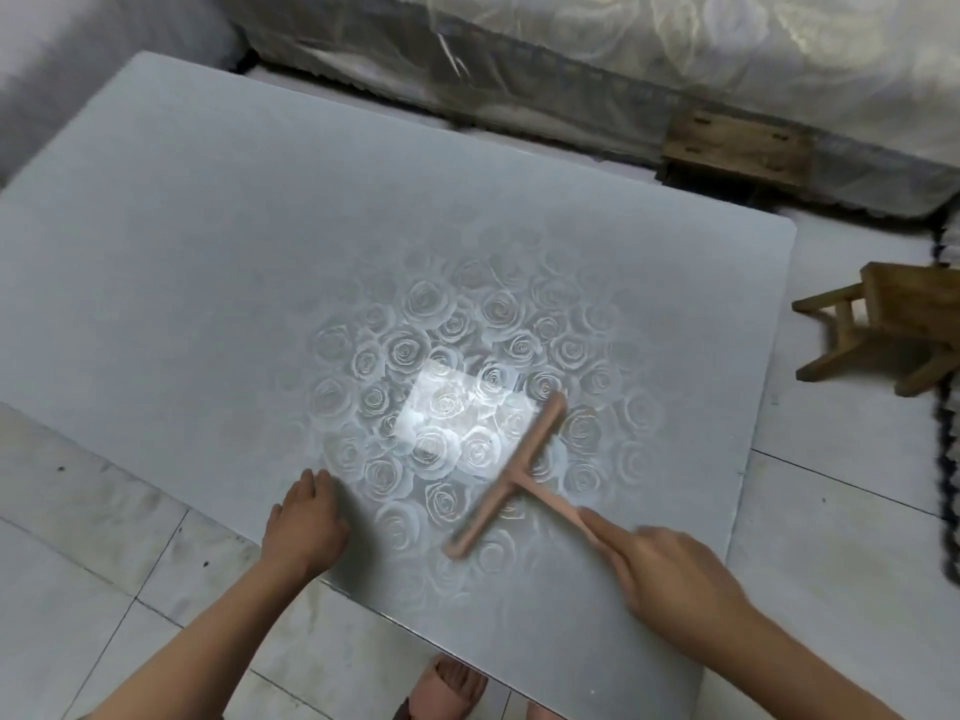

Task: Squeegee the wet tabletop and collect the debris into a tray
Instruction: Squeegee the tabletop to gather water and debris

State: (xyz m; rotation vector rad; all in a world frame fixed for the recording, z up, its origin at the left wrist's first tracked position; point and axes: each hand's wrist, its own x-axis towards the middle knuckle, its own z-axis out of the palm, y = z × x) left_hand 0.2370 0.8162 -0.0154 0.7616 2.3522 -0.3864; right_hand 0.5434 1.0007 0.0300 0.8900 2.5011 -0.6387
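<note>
A pale grey tabletop [218, 262] fills most of the view, with a rose pattern and a bright reflection near its middle. A pink T-shaped squeegee [506, 475] lies blade-down on it near the front right. My right hand [670, 574] grips the squeegee's handle from the lower right and looks blurred. My left hand [306, 522] rests on the table's front edge with its fingers curled under. No tray or debris shows in this view.
A small wooden stool [893, 330] stands on the tiled floor right of the table. A mattress wrapped in plastic [623, 59] lies behind the table, with a wooden block [737, 148] under it. A pink slipper [447, 688] shows below the table's front edge.
</note>
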